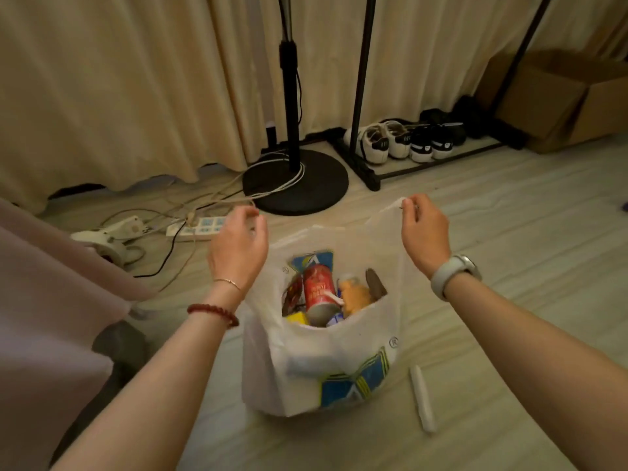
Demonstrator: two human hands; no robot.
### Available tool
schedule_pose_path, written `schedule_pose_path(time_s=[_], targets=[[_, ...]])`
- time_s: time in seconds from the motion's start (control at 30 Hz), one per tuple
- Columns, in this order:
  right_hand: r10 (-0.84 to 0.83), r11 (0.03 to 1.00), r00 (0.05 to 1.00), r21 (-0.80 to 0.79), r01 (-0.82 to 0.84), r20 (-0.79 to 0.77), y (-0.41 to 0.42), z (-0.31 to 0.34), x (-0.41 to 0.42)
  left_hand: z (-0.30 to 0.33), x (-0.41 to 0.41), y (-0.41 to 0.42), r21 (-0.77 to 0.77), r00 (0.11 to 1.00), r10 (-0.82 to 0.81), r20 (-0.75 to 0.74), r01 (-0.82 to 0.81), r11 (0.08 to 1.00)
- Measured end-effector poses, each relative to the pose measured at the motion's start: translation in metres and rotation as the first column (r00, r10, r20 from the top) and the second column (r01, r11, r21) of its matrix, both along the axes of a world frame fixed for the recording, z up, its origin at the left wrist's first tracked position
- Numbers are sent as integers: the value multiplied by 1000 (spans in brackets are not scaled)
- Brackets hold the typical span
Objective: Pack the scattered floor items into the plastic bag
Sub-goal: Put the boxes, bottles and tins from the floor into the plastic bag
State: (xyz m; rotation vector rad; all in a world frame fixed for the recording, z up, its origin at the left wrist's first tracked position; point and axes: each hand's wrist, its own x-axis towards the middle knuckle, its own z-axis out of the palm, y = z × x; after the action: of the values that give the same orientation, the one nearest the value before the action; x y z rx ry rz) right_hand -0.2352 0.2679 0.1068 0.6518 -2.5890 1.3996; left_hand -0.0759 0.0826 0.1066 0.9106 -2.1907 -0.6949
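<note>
both forearms reach over the white plastic bag point(319, 362) on the floor; left hand point(238, 248) and right hand point(424, 232) each pinch a handle, red can point(317, 290) below between them, white marker point(422, 397) outside.

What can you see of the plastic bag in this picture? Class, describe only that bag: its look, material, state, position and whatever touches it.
The plastic bag is thin, white and translucent, with a blue, yellow and green printed logo low on its front. It stands upright on the pale floor, mouth open. The right hand pinches one handle up; the left hand is at the other side, its grip unclear. Inside show a red can, an orange packet and other small items.
</note>
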Motion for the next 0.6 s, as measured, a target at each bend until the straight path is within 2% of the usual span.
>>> schedule_pose_path(time_s=[0.1,0.2,0.27,0.3,0.47,0.53,0.6], targets=[[97,984,995,151,-98,17,22,-44,12,-54,17,23,-46,965,-29,262,43,998],[138,953,990,265,-144,39,52,-76,25,-91,42,49,46,931,-119,346,109,993],[145,942,986,295,-162,76,67,-83,28,-98,50,56,71,926,-152,346,136,988],[155,939,984,297,-173,85,73,-83,28,-96,51,58,24,927,-151,344,152,988],[228,942,971,235,-240,77,97,-72,38,-68,56,76,-342,965,4,263,89,935],[264,937,964,226,-267,42,107,-72,45,-58,52,94,-413,976,-25,217,115,903],[252,947,965,187,-261,68,117,-73,49,-50,40,118,-453,978,-122,170,188,871]])
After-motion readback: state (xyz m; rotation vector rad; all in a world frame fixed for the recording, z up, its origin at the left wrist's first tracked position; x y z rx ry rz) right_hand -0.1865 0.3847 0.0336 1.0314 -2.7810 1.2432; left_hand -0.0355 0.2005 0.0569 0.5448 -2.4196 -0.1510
